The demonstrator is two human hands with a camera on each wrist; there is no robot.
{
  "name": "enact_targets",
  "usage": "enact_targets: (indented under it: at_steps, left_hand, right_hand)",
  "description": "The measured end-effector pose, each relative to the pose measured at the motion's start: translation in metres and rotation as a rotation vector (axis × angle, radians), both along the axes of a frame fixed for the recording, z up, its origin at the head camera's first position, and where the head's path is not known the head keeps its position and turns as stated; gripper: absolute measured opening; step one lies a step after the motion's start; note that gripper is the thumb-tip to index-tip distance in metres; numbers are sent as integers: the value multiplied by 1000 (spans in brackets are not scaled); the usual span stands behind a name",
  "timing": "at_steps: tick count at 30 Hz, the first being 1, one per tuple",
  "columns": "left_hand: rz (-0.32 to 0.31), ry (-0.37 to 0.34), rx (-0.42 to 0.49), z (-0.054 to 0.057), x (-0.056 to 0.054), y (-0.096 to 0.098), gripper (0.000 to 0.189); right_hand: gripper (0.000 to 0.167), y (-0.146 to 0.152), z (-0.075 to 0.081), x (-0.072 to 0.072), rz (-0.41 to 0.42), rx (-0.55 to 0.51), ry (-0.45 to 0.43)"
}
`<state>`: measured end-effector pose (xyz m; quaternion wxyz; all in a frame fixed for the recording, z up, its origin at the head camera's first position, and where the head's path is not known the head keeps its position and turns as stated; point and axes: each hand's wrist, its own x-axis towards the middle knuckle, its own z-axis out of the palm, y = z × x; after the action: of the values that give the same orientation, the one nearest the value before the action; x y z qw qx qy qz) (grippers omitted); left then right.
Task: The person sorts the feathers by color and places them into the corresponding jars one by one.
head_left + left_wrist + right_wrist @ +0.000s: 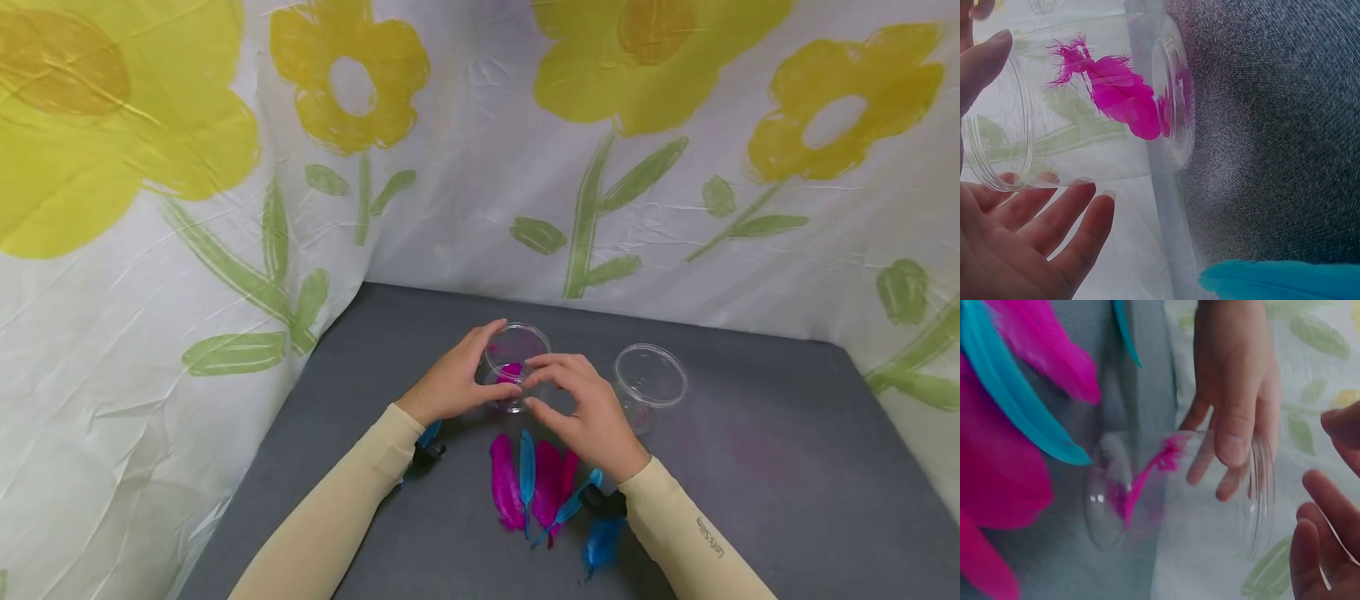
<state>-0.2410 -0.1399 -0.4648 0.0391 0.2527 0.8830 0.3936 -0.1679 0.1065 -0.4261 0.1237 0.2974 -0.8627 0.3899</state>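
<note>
In the head view, your left hand [453, 383] holds a clear jar [516, 346], thumb on the near side. Your right hand [577, 408] is just beside it, its grip spread, thumb apart from the fingers. Magenta feathers [506, 483] and blue feathers [527, 471] lie nearer you on the tabletop [765, 483]; a second jar [649, 379], partly hidden by your right hand, stands to the right.

The left wrist view best shows the single feather [1119, 90] inside the held jar, magenta, frayed end towards the rim. A blue feather is cut off at the edge.

In the right wrist view, the jar's contents blur; your right hand is cut off, its thumb and fingers apart.
</note>
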Motion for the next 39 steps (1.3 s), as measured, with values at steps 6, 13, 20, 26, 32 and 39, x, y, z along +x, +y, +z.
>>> enact_targets:
  at_steps: [6,13,20,26,32,39]
  left_hand:
    - [4,7,-5,1,-3,-2,106]
    - [28,-9,-11,3,-4,-4,107]
    - [30,-21,-10,-1,-3,-4,108]
    - [32,-22,-9,-1,-2,-2,107]
    - [38,-31,-4,0,0,1,106]
    - [42,-22,-5,-1,1,2,107]
  right_hand:
    - [30,2,-11,17,129,90,69]
    - [23,-1,-28,32,297,234,104]
    - [22,-7,-40,44,341,352,100]
    - [24,-7,-46,52,388,419,96]
    - [21,-6,-47,54,422,491,102]
    - [25,-5,-47,56,418,575,55]
